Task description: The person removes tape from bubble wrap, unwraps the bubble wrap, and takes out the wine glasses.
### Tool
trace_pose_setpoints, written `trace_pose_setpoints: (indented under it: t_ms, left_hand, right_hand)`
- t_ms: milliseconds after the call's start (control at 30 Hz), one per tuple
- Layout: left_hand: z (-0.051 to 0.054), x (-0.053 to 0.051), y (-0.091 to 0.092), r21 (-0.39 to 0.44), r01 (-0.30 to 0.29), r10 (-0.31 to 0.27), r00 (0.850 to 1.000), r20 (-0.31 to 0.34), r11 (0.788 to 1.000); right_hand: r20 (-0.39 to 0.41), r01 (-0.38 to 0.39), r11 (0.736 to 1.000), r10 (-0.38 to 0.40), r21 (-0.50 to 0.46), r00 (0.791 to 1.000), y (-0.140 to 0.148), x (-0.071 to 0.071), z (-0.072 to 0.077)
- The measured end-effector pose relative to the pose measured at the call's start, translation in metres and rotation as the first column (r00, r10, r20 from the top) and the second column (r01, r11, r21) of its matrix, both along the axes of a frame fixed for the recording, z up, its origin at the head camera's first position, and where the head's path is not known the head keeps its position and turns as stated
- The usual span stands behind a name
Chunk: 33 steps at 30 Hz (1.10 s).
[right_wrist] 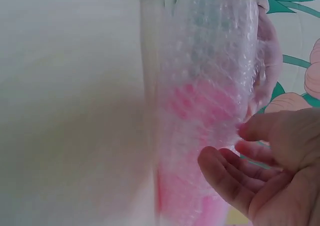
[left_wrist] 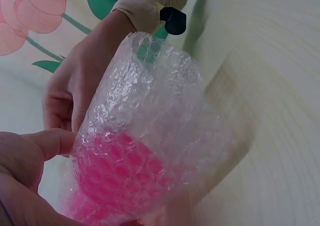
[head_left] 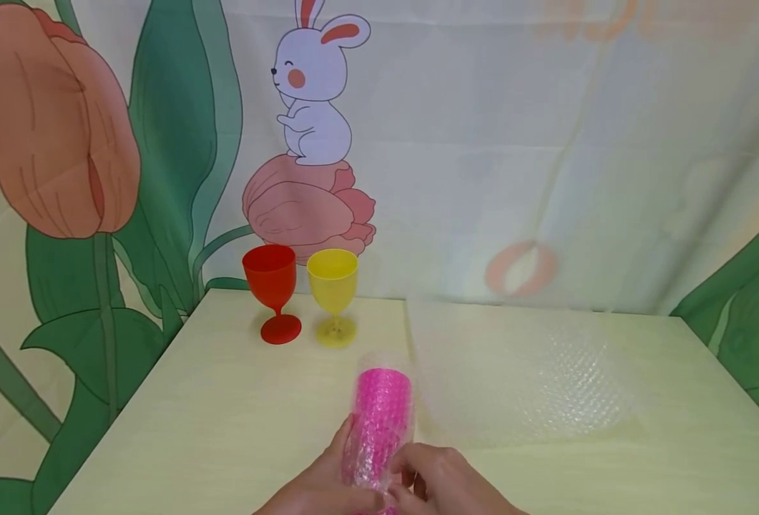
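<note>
A pink cup-like thing point(head_left: 385, 397) is rolled up in clear bubble wrap point(left_wrist: 155, 91); the wrap hides its full shape. My left hand point(head_left: 327, 476) grips the roll from the left, its thumb point(left_wrist: 52, 142) lying along the side. On the other side, my right hand point(head_left: 446, 479) has bent fingers against the roll. In the right wrist view its thumb point(right_wrist: 265, 126) and a finger meet at the wrap's edge, seemingly pinching it, while its other fingers curl loosely. The wrap extends past the pink part as a hollow sleeve.
A red goblet point(head_left: 270, 275) and a yellow goblet point(head_left: 333, 282) stand upright at the back left of the pale table point(head_left: 192, 400). A flat sheet of bubble wrap point(head_left: 521, 379) lies to the right. Behind hangs a printed cloth point(head_left: 456, 143).
</note>
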<state>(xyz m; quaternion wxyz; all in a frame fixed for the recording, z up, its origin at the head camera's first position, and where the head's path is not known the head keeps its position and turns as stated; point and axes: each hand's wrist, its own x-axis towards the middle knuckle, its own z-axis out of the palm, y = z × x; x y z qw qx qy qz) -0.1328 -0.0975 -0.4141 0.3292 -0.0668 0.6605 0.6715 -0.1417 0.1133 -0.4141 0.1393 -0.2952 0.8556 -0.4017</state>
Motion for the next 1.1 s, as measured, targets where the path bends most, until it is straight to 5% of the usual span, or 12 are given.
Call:
trace_pose_setpoints:
  t_ms: [67,167,300,400,533,700,800,967,1100]
  left_hand:
    - [-0.001,-0.001,-0.002,-0.002,0.011,-0.011,1.0,-0.004,1.0]
    - [-0.002,-0.001,-0.005,0.02,0.026,-0.026,1.0,-0.01,0.999]
    - [-0.003,0.001,-0.007,0.055,0.035,-0.034,0.999,-0.028,0.998]
    - [-0.003,0.002,-0.005,0.085,0.04,-0.037,0.998,-0.042,0.996]
    - [-0.002,0.004,-0.002,0.146,0.044,-0.039,0.999,-0.036,0.988]
    - [0.002,0.005,-0.002,0.109,0.02,-0.02,1.0,-0.002,0.994]
    - [0.004,0.004,0.0,0.027,0.001,-0.001,1.0,0.013,1.0]
    - [0.004,0.003,0.0,0.006,-0.004,0.004,1.0,0.013,1.0]
    - [0.001,0.002,-0.003,0.012,0.016,-0.016,1.0,-0.018,1.0]
  right_hand:
    - [-0.109,-0.053,0.997,0.058,0.05,0.992,0.001,-0.001,0.001]
    - [-0.269,-0.11,0.987,0.138,0.115,0.953,0.001,-0.003,0.001]
    - [-0.39,-0.116,0.983,0.163,0.141,0.906,-0.001,-0.003,0.0]
    - [-0.352,-0.069,0.992,0.104,0.109,0.93,-0.004,-0.001,-0.001]
    - [-0.149,0.039,0.999,-0.034,0.03,0.988,-0.008,0.002,-0.001]
    - [-0.021,0.111,0.993,-0.112,-0.037,0.994,-0.011,0.005,0.0]
    - [-0.003,0.125,0.99,-0.126,-0.066,0.992,-0.011,0.006,0.0]
    - [0.003,0.1,0.993,-0.1,-0.058,0.995,-0.009,0.006,0.001]
    - [-0.116,-0.016,1.0,0.014,-0.017,0.993,-0.003,0.003,0.002]
